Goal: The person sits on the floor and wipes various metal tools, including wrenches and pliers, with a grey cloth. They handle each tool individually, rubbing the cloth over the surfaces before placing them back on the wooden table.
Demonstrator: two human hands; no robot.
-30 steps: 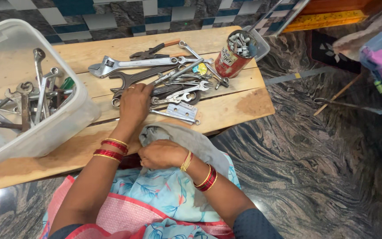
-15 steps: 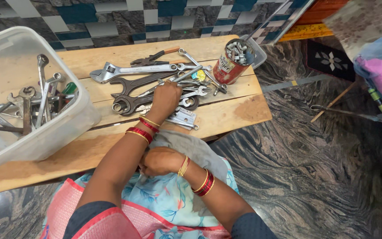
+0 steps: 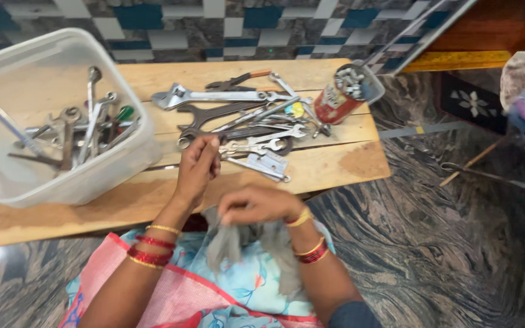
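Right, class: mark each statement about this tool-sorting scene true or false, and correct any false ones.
1. The left hand is lifting a spanner off the pile of tools. True.
2. The right hand holds a hammer. False: it grips a grey cloth over the lap.
3. The clear plastic tub has spanners in it. True.
4. The red can stands upright. False: it lies tilted at the wooden board's far right edge.
5. The tub sits to the right of the pile. False: it sits to the left.
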